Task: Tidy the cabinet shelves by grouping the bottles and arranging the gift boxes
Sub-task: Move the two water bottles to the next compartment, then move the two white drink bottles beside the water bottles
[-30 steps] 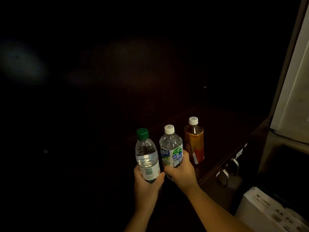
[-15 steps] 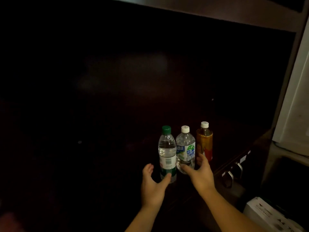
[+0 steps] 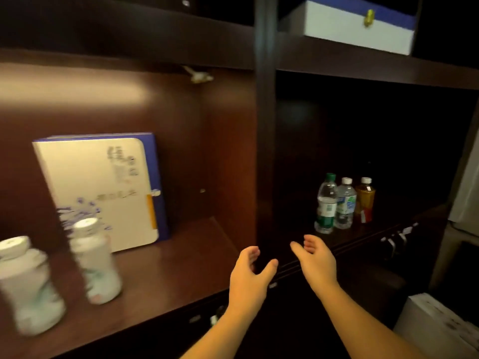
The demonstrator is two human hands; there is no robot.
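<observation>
My left hand (image 3: 250, 277) and right hand (image 3: 315, 260) empty, fingers spread. Three bottles (image 3: 343, 203) grouped, touching. Next: grip white jars (image 3: 94, 260) low, move upright.

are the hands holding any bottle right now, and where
Nothing is held. The left hand and right hand are both open and empty, apart from the three bottles standing on the shelf.

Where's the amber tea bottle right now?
In the head view, the amber tea bottle stands in the dark right-hand compartment, rightmost in a row of three, beside the white-capped water bottle.
</observation>
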